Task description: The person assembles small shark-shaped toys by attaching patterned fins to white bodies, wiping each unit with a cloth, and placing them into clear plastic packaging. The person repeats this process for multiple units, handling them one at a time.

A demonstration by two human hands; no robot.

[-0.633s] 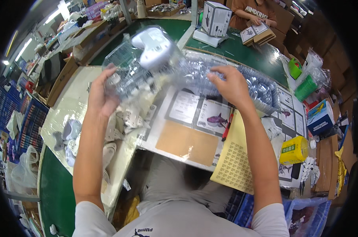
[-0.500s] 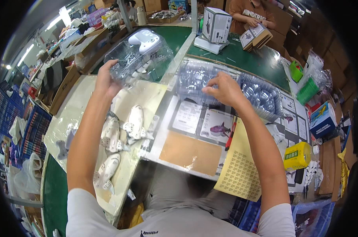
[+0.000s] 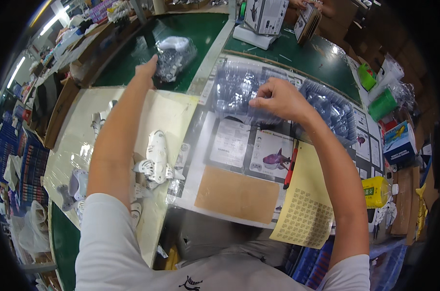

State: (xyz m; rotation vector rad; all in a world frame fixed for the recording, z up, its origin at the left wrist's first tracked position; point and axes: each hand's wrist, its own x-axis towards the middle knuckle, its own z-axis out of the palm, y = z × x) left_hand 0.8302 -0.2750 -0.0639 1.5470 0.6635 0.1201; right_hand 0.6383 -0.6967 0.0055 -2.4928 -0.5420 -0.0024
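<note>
My left hand (image 3: 146, 72) reaches out over the green tabletop, its fingers closed at the left edge of a clear plastic tray (image 3: 167, 68). In that tray lie a white game-style controller (image 3: 175, 44) and small parts blurred together. My right hand (image 3: 278, 98), thumb and fingers pinched, is at the right side of a stack of clear plastic trays (image 3: 234, 89); the fingertips seem to hold a tray's edge. A second stack of clear trays (image 3: 329, 114) stands to its right. White toy shark bodies (image 3: 157, 155) lie by my left forearm, which partly covers them.
A brown cardboard piece (image 3: 237, 194), a red marker (image 3: 291, 165) and a yellow sticker sheet (image 3: 307, 201) lie before me. A yellow bottle (image 3: 375, 191) and blue box (image 3: 399, 140) are at the right. Across the table, another person's hands hold flat boxes (image 3: 306, 24) near a white printed box (image 3: 264, 17).
My left hand has carried the clear tray with the controller farther away and lowered it toward the green tabletop. My right hand stays at the tray stack, its fingers more curled.
</note>
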